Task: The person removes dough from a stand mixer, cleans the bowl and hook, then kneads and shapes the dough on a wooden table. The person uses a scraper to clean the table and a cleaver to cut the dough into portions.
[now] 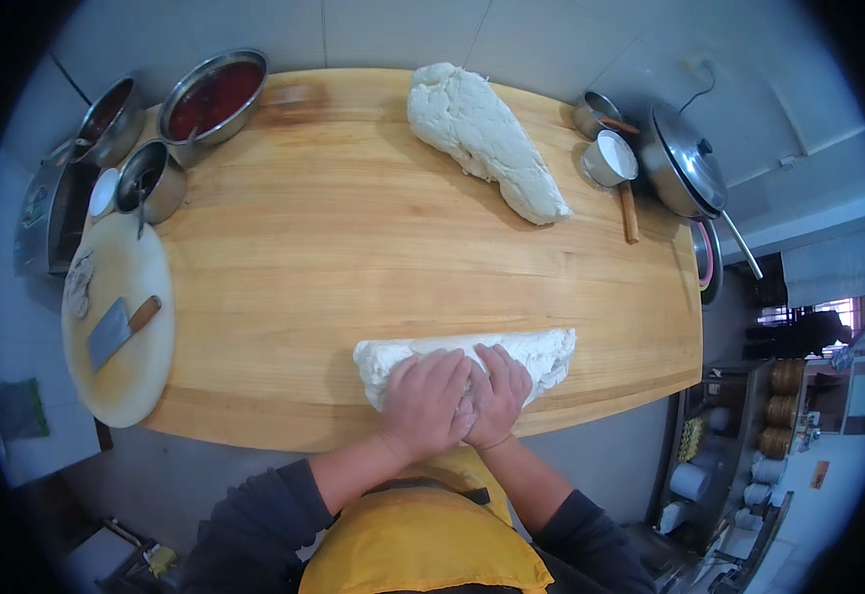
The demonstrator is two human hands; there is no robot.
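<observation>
A thick white roll of dough [550, 358] lies crosswise near the front edge of the wooden worktable [291, 260]. My left hand [425, 401] presses on its middle, fingers bent over the top. Close against it, my right hand [499, 393] grips the same stretch, and the thumbs meet between them. The hands hide the middle of the roll; its two ends show on either side. Farther back rests a larger, lumpy mass of dough [477, 134], slanting down to the right.
At left, a cleaver [111, 343] and a dough scrap [80, 284] lie on a round cutting board [152, 297]. Behind are a metal pot [169, 189] and a bowl of red sauce [217, 96]. At right stand a flour cup [611, 160], a rolling pin [628, 215] and a lidded pot [662, 156].
</observation>
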